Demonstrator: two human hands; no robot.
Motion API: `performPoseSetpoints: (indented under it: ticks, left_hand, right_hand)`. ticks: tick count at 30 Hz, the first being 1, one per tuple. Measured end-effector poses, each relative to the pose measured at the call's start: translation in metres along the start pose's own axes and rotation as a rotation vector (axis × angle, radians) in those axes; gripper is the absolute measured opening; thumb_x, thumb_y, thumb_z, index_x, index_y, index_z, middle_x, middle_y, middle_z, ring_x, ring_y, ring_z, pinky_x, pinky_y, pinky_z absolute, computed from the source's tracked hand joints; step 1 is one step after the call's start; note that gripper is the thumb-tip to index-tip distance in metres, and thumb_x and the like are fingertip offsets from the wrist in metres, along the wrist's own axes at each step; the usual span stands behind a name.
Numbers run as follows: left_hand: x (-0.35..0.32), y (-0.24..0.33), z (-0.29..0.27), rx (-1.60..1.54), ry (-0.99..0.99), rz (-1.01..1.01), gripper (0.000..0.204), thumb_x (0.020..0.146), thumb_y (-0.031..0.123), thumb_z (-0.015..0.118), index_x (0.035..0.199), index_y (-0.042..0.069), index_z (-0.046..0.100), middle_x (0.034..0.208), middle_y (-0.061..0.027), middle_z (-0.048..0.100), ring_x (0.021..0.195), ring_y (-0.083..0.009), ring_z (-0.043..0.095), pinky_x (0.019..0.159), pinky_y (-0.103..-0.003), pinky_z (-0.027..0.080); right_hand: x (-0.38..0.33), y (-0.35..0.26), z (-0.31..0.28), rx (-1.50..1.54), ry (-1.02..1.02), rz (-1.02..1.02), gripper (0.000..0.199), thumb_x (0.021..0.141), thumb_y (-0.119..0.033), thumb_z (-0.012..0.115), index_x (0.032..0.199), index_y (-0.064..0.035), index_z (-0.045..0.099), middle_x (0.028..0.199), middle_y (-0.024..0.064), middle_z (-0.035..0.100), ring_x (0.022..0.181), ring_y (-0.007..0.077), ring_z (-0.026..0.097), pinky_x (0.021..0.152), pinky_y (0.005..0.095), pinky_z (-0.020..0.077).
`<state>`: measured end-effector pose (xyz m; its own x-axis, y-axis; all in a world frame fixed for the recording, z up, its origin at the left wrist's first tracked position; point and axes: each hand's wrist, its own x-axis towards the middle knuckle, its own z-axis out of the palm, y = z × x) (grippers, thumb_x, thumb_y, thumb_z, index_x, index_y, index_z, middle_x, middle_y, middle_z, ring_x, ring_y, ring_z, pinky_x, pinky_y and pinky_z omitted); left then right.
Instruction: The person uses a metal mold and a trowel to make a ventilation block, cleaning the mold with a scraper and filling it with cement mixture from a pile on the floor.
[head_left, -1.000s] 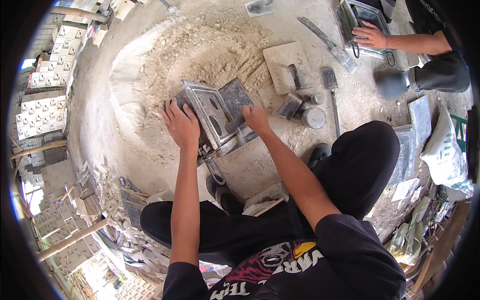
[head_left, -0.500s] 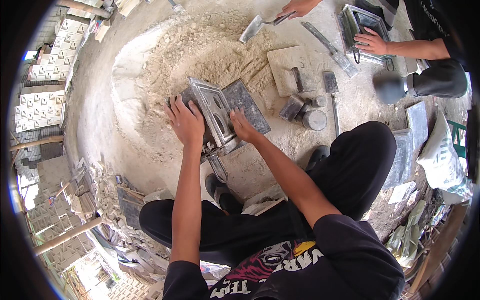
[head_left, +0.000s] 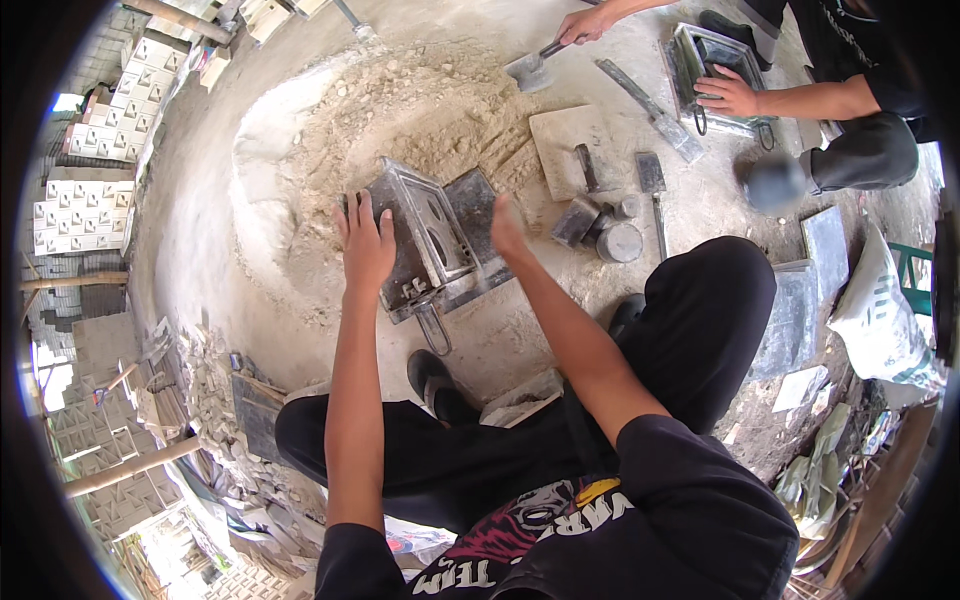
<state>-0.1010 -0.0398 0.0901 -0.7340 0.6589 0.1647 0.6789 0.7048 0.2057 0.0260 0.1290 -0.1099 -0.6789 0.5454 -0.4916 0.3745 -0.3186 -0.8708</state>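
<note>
On the ground before me stands a metal block mould [head_left: 432,225], a rectangular frame with rounded openings inside and a wire loop handle [head_left: 434,330] at its near end. Dark flat plates flank it on both sides. My left hand [head_left: 367,245] lies on the left plate [head_left: 402,265], fingers stretched out and spread along its far part. My right hand [head_left: 508,230] is apart from the frame, beside the edge of the right plate [head_left: 468,205]; its fingers point away from me, slightly blurred, holding nothing visible.
Loose sandy mix [head_left: 430,110] is heaped beyond the mould. Right of it lie a board [head_left: 570,140], a hammer-like tool [head_left: 587,168], a round metal tamper [head_left: 619,243] and a small spatula [head_left: 651,175]. A co-worker's hand holds a trowel [head_left: 530,72]; their other hand rests on another mould [head_left: 690,60].
My right hand has left the frame and moved right. My left hand stays at the left plate. The mould's frame leans less than before. The co-worker's trowel has shifted right.
</note>
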Motion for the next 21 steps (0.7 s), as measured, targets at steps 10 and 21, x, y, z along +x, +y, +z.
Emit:
performPoseSetpoints:
  ticks: [10, 21]
  left_hand:
    - [-0.006, -0.007, -0.001, -0.182, 0.090, 0.100, 0.053, 0.105, 0.035, 0.042, 0.144, -0.001, 0.041, 0.155, -0.0217, 0.033, 0.143, -0.0388, 0.031, 0.117, -0.047, 0.024]
    - [-0.020, -0.019, -0.001, -0.351, 0.098, 0.031, 0.049, 0.104, 0.030, 0.046, 0.143, 0.001, 0.045, 0.155, -0.0183, 0.034, 0.142, -0.0371, 0.032, 0.116, -0.046, 0.026]
  right_hand:
    - [0.040, 0.005, 0.086, 0.209, 0.191, -0.483, 0.069, 0.106, -0.049, 0.021, 0.148, 0.0061, 0.027, 0.151, 0.0231, 0.035, 0.143, 0.0323, 0.028, 0.119, 0.0360, 0.0210]
    - [0.018, -0.028, 0.054, 0.290, 0.295, -0.410, 0.058, 0.108, -0.042, 0.024, 0.134, 0.0038, 0.048, 0.135, 0.0191, 0.051, 0.128, 0.0289, 0.046, 0.113, 0.0385, 0.0303]
